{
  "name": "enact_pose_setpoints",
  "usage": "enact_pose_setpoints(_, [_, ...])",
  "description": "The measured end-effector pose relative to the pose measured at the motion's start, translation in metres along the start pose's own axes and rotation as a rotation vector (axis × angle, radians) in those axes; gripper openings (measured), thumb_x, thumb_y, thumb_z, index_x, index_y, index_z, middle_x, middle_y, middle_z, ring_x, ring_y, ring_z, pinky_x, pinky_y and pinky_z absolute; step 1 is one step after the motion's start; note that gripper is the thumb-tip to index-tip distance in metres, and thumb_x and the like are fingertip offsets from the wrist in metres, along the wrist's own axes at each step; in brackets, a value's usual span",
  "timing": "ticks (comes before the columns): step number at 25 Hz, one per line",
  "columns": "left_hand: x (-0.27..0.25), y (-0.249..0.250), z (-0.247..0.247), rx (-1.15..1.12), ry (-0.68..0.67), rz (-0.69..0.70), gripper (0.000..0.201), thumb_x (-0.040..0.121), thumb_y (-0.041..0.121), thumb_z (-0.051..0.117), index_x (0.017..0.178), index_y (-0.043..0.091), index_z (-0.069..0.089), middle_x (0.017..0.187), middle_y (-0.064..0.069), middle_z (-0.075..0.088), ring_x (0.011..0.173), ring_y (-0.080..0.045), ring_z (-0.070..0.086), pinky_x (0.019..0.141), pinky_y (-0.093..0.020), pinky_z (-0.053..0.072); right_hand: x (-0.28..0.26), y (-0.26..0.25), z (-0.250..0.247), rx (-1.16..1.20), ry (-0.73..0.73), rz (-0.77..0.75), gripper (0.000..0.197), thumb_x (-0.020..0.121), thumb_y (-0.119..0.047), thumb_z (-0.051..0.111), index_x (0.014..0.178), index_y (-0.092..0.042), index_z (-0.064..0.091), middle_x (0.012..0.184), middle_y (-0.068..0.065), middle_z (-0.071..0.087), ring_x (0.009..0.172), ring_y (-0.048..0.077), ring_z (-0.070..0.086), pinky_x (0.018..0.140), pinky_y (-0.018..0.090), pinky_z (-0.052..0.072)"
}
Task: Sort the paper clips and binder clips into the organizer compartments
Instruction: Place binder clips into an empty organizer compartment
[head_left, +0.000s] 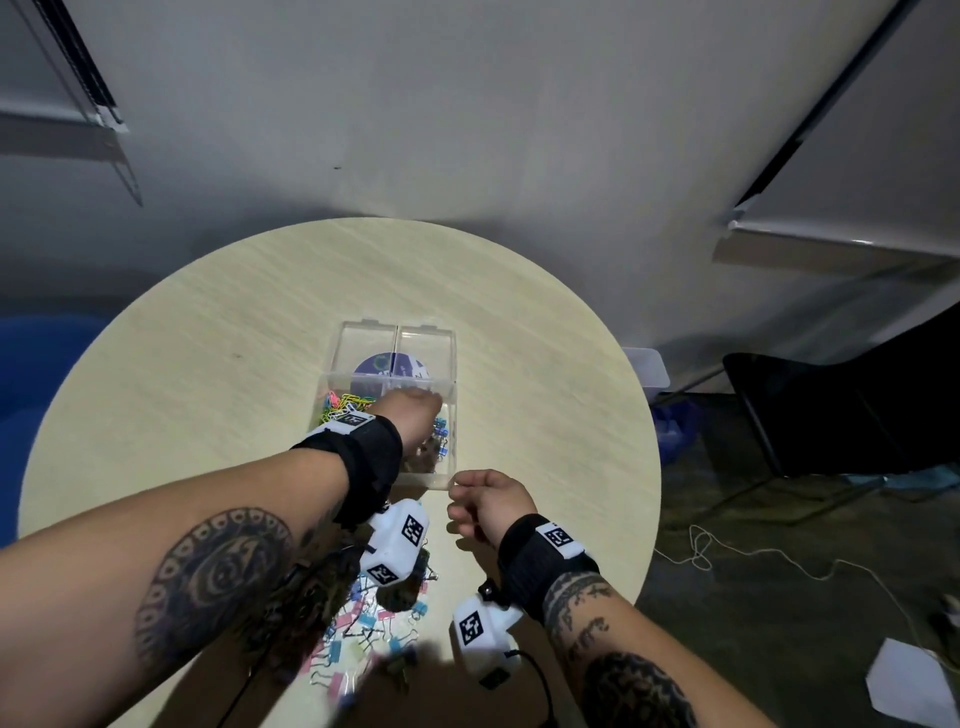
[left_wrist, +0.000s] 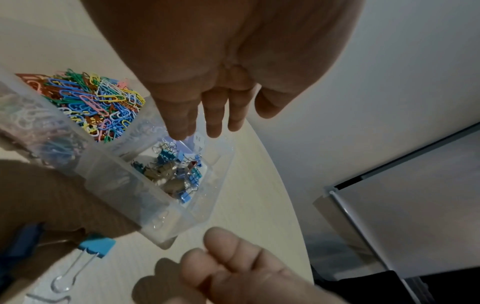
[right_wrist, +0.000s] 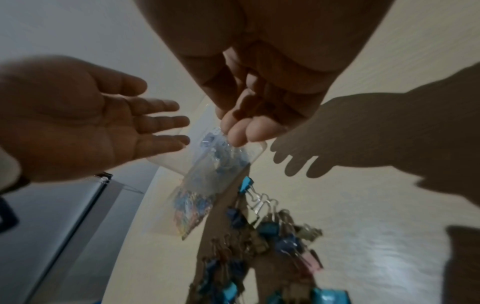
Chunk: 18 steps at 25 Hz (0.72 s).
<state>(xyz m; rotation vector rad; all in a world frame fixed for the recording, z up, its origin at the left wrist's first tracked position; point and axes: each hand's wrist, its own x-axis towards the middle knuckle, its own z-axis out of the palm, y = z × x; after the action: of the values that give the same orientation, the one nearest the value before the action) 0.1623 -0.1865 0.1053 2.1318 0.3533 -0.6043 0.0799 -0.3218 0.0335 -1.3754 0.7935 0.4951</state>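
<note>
the organizer (head_left: 451, 358), a clear plastic box with its lid tipped back, sits near the middle of a round pale surface (head_left: 182, 364). its left compartment is heaped with coloured paper clips (left_wrist: 91, 102); its right compartment holds blue and metal binder clips (left_wrist: 176, 174). the left hand (head_left: 410, 415) hangs over the right compartment, its grip wide, fingers (left_wrist: 213, 115) straight and spread downward, holding nothing that shows. the right hand (head_left: 488, 504) is at the near right corner of the box, grip narrow, thumb and fingertips (right_wrist: 241, 131) drawn together at the clear rim; whether they pinch the plastic or merely touch it cannot be told. a loose pile of binder clips (head_left: 363, 639) in pink, blue and yellow lies on the surface nearer the person, partly under the left forearm. one blue binder clip (left_wrist: 97, 246) lies just beside the box's near wall, its wire handles stretched out flat. both wrists carry black straps with white marker-tagged camera blocks. a dark chair (head_left: 831, 415) stands beyond the surface's right edge.
</note>
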Motion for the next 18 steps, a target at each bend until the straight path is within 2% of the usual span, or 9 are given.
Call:
enact_pose_setpoints(2, [-0.004,-0.010,0.000,-0.080,-0.007,0.051,0.034,0.096,0.003,0.047,0.128,0.002,0.055,0.134,-0.018,0.057,0.125,-0.032,0.054,0.102,-0.036,0.043,-0.006,0.010,0.002,-0.049,-0.011,0.010,0.024,0.090,0.006,0.045,0.097,-0.008,0.062,0.078,0.007,0.061,0.050,0.017,0.049,0.048,0.026,0.032])
enact_pose_setpoints(3, [-0.007,-0.016,0.000,-0.192,-0.016,0.055,0.029,0.096,0.009,0.052,0.123,0.004,0.060,0.128,-0.018,0.061,0.120,-0.033,0.058,0.099,-0.038,0.047,-0.008,0.016,0.002,-0.092,-0.022,0.006,0.024,0.089,0.006,0.045,0.096,-0.008,0.063,0.078,0.008,0.062,0.050,0.017,0.050,0.047,0.025,0.032])
enact_pose_setpoints(5, [-0.009,-0.033,-0.006,-0.221,-0.023,0.105,0.019,0.096,0.024,0.058,0.100,0.008,0.068,0.105,-0.015,0.071,0.092,-0.032,0.070,0.078,-0.038,0.056,-0.011,0.029,0.005,-0.216,-0.037,-0.013,0.023,0.088,0.004,0.049,0.094,-0.010,0.066,0.078,0.009,0.064,0.054,0.019,0.053,0.047,0.025,0.037])
enact_pose_setpoints(6, [-0.014,-0.041,-0.011,-0.249,-0.024,0.100,0.018,0.096,0.025,0.058,0.094,0.010,0.068,0.097,-0.012,0.072,0.076,-0.027,0.070,0.065,-0.033,0.054,-0.012,0.033,0.006,-0.290,-0.029,-0.020,0.021,0.086,0.001,0.054,0.091,-0.012,0.068,0.079,0.009,0.066,0.057,0.021,0.055,0.049,0.026,0.041])
enact_pose_setpoints(9, [-0.025,-0.071,-0.026,-0.176,-0.034,0.089,0.017,0.097,0.024,0.058,0.089,0.015,0.069,0.084,-0.005,0.072,0.059,-0.018,0.059,0.053,-0.025,0.046,-0.016,0.040,0.014,-0.672,-0.019,-0.028,0.014,0.074,-0.013,0.072,0.085,-0.019,0.068,0.088,0.006,0.072,0.068,0.023,0.065,0.058,0.030,0.055])
enact_pose_setpoints(12, [-0.032,-0.104,-0.040,0.053,-0.027,0.099,0.025,0.097,0.029,0.056,0.081,0.014,0.067,0.081,-0.007,0.071,0.065,-0.021,0.057,0.058,-0.026,0.042,-0.020,0.046,0.019,-1.110,-0.026,-0.091,0.020,0.078,-0.027,0.078,0.089,-0.022,0.062,0.096,-0.002,0.066,0.078,0.019,0.060,0.065,0.024,0.046])
enact_pose_setpoints(14, [-0.037,-0.126,-0.040,0.249,-0.050,0.090,0.024,0.095,0.030,0.055,0.078,0.015,0.065,0.080,-0.002,0.068,0.075,-0.021,0.060,0.065,-0.027,0.044,-0.019,0.052,0.022,-1.148,0.007,-0.131,0.018,0.083,-0.027,0.075,0.090,-0.023,0.058,0.097,-0.002,0.063,0.082,0.020,0.058,0.071,0.025,0.044])
enact_pose_setpoints(16, [-0.046,-0.148,-0.041,0.390,-0.074,0.086,0.019,0.091,0.031,0.056,0.088,0.018,0.068,0.089,0.002,0.070,0.087,-0.019,0.064,0.075,-0.027,0.050,-0.018,0.059,0.029,-1.117,0.036,-0.142,0.019,0.084,-0.028,0.075,0.084,-0.024,0.057,0.095,-0.001,0.065,0.082,0.021,0.059,0.071,0.024,0.044])
enact_pose_setpoints(18, [-0.052,-0.166,-0.039,0.494,-0.116,0.104,0.017,0.089,0.029,0.055,0.097,0.024,0.070,0.099,0.005,0.071,0.094,-0.016,0.064,0.077,-0.022,0.047,-0.019,0.062,0.030,-1.059,0.044,-0.141,0.019,0.082,-0.029,0.078,0.080,-0.023,0.060,0.094,0.000,0.069,0.080,0.019,0.061,0.067,0.023,0.045])
